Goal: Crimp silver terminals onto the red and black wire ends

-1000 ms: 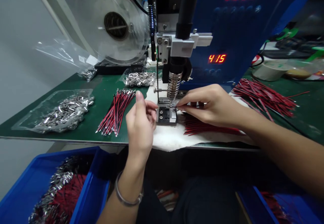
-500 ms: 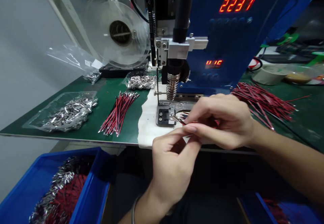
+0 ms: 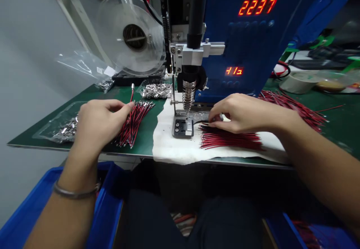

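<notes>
While left hand (image 3: 102, 123) pinches one wire (image 3: 132, 96), table (image 3: 145, 141) bears three bundles (image 3: 230, 141).

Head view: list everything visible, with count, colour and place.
Machine: 1, blue, back, centre right
Machine head: 1, black and silver, centre
Reel: 1, clear, back left
Bags of metal parts: 3, clear and silver, left
Wire bundle: 1, red and black, left of sheet
Wire row: 1, red and black, on sheet
Wire pile: 1, red, right
Fixture block: 1, black and silver, under machine head
Sheet: 1, white, on table
Table: 1, green, centre
Bins: 2, blue, below table, left and right
Clutter: uncountable, mixed, far right
Bracelet: 1, grey, left wrist
Legs: 2, dark, below table
Left hand: 1, bare, over wire bundle, holding red wire
Right hand: 1, bare, at wire row
</notes>
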{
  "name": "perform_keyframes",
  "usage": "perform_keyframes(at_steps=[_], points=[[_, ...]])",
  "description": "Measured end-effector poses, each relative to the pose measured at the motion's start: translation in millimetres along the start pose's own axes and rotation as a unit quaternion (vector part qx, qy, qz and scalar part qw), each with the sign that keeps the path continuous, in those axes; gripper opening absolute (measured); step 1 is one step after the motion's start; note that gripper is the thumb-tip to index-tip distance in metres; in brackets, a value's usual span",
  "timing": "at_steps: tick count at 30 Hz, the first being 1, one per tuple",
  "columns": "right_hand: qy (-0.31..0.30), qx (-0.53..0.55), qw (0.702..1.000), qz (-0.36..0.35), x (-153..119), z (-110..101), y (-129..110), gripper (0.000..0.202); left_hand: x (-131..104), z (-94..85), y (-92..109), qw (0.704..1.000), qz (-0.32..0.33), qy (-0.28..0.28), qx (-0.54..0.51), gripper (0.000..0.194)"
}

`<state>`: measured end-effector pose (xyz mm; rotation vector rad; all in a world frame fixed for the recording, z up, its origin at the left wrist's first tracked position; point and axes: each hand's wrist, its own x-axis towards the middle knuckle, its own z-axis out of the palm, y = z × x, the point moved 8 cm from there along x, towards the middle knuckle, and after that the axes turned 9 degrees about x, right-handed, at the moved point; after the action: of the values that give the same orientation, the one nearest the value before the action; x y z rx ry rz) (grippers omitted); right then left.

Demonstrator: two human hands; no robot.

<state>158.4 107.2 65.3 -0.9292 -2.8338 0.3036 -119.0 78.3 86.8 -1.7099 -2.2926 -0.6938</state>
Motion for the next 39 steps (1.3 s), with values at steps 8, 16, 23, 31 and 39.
perform_keyframes(at_steps=[8,16,23,31,39], points=[[-0.012,0.002,1.000,-0.004,2,10,-4,0.020,4,17.1,-6,0.984,0.013,-0.055,0.170,0.061],[0.011,0.020,0.999,-0.031,2,5,-7,0.019,0,28.6,-11,0.983,0.073,-0.096,0.135,0.054],[-0.014,0.029,0.999,-0.027,1,8,-7,0.020,3,15.5,-21,0.987,0.058,-0.076,0.131,0.056],[0.014,0.046,0.998,-0.043,1,0,-8,0.018,36,-8.5,-119,0.958,-0.081,-0.182,0.208,0.031],[-0.034,0.114,0.993,-0.020,1,3,-9,0.018,35,5.0,-123,0.981,-0.032,-0.168,0.091,0.012]])
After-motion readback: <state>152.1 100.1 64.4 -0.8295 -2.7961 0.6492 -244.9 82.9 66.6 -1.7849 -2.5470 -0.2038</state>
